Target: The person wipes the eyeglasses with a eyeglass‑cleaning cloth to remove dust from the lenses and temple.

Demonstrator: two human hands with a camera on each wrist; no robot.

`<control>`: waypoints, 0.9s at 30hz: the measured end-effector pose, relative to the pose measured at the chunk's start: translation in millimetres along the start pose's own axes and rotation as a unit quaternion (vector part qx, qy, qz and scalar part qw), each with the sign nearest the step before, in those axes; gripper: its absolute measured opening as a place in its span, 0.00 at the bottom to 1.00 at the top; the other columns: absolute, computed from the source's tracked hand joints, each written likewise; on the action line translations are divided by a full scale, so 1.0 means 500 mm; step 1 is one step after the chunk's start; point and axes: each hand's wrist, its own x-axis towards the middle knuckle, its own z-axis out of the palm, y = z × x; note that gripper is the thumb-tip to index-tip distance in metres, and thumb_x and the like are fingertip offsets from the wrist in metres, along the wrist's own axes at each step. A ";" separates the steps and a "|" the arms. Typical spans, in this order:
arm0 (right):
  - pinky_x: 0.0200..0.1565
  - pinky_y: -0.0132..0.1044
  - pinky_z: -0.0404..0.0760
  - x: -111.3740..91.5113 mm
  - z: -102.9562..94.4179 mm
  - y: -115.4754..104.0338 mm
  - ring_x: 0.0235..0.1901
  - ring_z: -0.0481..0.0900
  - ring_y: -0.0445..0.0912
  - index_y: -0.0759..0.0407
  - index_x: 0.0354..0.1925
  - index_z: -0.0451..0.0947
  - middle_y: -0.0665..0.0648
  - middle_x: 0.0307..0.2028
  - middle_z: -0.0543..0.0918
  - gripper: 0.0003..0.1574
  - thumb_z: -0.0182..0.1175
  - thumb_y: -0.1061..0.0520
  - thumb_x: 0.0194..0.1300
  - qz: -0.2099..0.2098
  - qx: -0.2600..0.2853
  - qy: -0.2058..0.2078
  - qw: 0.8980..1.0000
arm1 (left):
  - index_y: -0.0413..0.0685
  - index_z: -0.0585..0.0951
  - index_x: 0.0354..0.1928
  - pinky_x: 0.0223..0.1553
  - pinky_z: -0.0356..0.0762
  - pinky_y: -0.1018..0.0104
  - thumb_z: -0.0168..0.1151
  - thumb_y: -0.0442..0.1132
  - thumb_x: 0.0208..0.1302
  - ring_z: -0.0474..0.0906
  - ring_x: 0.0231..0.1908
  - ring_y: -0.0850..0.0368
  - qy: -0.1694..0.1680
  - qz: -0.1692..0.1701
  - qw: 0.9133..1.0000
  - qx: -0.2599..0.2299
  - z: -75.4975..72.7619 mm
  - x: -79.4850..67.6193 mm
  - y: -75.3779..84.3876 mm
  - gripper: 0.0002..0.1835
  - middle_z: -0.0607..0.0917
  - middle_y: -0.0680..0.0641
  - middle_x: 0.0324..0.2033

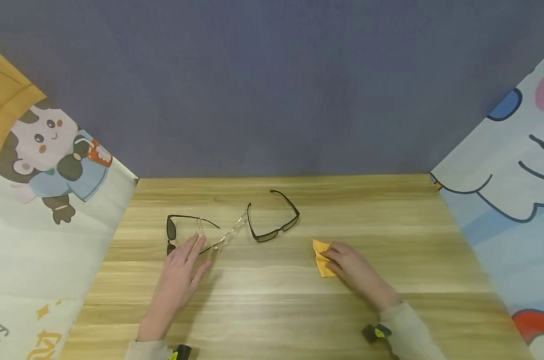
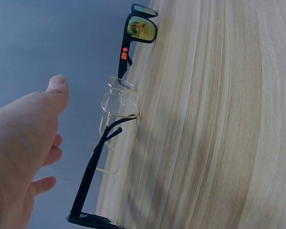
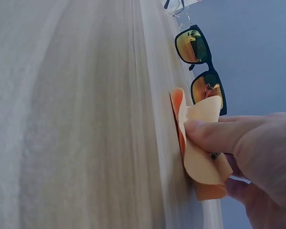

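My right hand [image 1: 355,270] pinches a folded orange-yellow cloth [image 1: 320,260] between thumb and fingers, low over the table on the right. In the right wrist view the cloth [image 3: 202,164] bends around the thumb. My left hand [image 1: 177,275] hovers with extended fingers by the black sunglasses [image 1: 171,227] at the left, partly covering them. Its thumb and fingers stand apart from the frames in the left wrist view. Clear glasses with a thin metal frame [image 1: 231,232] lie between those and another pair of black sunglasses [image 1: 267,236], whose lenses look yellow-orange in the wrist views.
All the eyewear rests on a wood-grain table [image 1: 276,310]. A dark blue-grey panel [image 1: 281,90] rises along the back edge. Printed cartoon sheets flank the table, one on the left [image 1: 38,240] and one on the right [image 1: 515,185].
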 end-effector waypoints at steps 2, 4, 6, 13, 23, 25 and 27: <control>0.61 0.56 0.82 0.000 0.001 -0.001 0.54 0.81 0.57 0.62 0.51 0.85 0.60 0.50 0.85 0.15 0.68 0.59 0.68 0.002 -0.004 -0.003 1.000 | 0.40 0.63 0.77 0.71 0.63 0.33 0.65 0.45 0.70 0.66 0.70 0.35 -0.004 -0.002 1.000 0.002 -0.001 0.000 -0.001 0.38 0.67 0.34 0.73; 0.62 0.58 0.81 -0.001 0.001 -0.002 0.55 0.82 0.59 0.61 0.50 0.85 0.61 0.51 0.86 0.13 0.68 0.58 0.68 0.004 -0.007 -0.001 1.000 | 0.40 0.62 0.77 0.72 0.63 0.33 0.65 0.45 0.70 0.66 0.70 0.34 -0.006 -0.005 1.000 0.002 -0.001 -0.002 -0.002 0.39 0.67 0.34 0.73; 0.58 0.55 0.84 -0.001 0.001 -0.001 0.51 0.83 0.56 0.60 0.48 0.85 0.59 0.48 0.86 0.11 0.68 0.59 0.68 -0.001 0.000 0.008 1.000 | 0.41 0.62 0.77 0.72 0.63 0.33 0.66 0.45 0.69 0.67 0.70 0.34 -0.006 -0.007 1.000 0.007 -0.001 -0.003 -0.004 0.40 0.67 0.34 0.73; 0.44 0.42 0.88 0.002 -0.011 0.004 0.43 0.82 0.43 0.55 0.45 0.85 0.48 0.43 0.83 0.10 0.70 0.63 0.65 -0.014 0.056 0.101 0.993 | 0.36 0.75 0.67 0.65 0.72 0.34 0.70 0.45 0.63 0.76 0.61 0.33 0.048 0.030 0.998 0.019 0.000 -0.007 -0.014 0.33 0.78 0.32 0.64; 0.44 0.40 0.89 0.009 -0.021 0.008 0.43 0.83 0.43 0.57 0.44 0.86 0.48 0.42 0.84 0.12 0.72 0.66 0.62 -0.035 0.071 0.151 0.985 | 0.35 0.86 0.44 0.45 0.86 0.43 0.40 0.58 0.81 0.85 0.39 0.38 0.146 0.088 0.984 0.056 0.003 -0.014 -0.031 0.34 0.88 0.37 0.38; 0.45 0.41 0.89 0.009 -0.022 0.008 0.43 0.83 0.43 0.57 0.44 0.86 0.48 0.43 0.84 0.12 0.72 0.65 0.62 -0.035 0.069 0.149 0.986 | 0.35 0.86 0.42 0.43 0.85 0.43 0.51 0.53 0.75 0.85 0.38 0.38 0.148 0.091 0.983 0.061 0.002 -0.016 -0.035 0.26 0.88 0.37 0.37; 0.45 0.41 0.89 0.009 -0.022 0.008 0.43 0.83 0.43 0.57 0.44 0.86 0.49 0.43 0.84 0.12 0.73 0.65 0.61 -0.036 0.068 0.149 0.986 | 0.35 0.85 0.41 0.43 0.85 0.44 0.61 0.46 0.66 0.85 0.38 0.39 0.142 0.090 0.983 0.069 0.002 -0.019 -0.040 0.18 0.88 0.37 0.36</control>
